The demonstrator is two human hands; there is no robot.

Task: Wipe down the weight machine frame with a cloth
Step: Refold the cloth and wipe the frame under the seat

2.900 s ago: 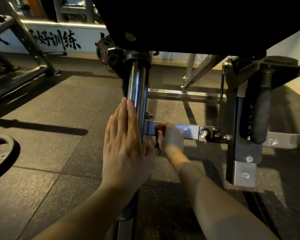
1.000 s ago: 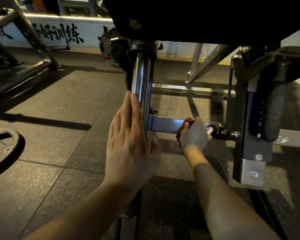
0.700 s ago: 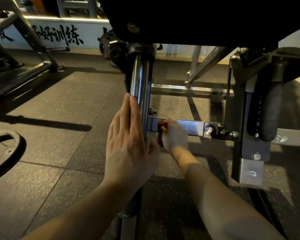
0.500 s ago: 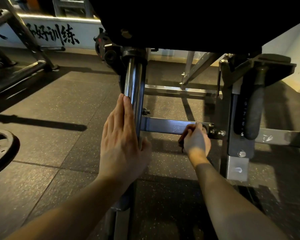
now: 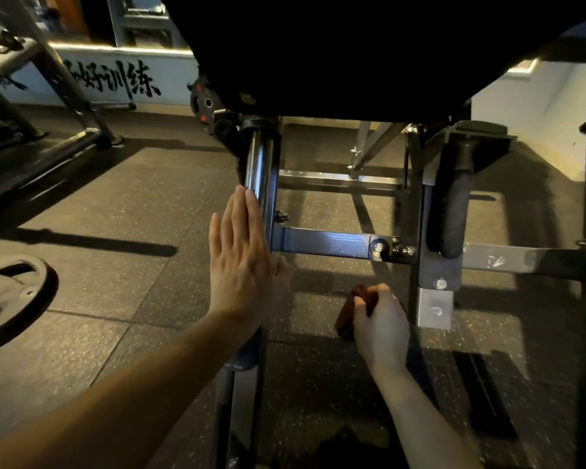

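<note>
Brown cloth (image 5: 347,314) is off the bar (image 5: 322,244) now, held low near the floor | my right hand (image 5: 381,321) grips it | my left hand (image 5: 239,255) rests flat on the pole (image 5: 259,170) | bar looks done, next part waits.

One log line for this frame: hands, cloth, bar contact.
left hand: flat on chrome post | right hand: holds cloth | cloth: off crossbar, below it
</note>
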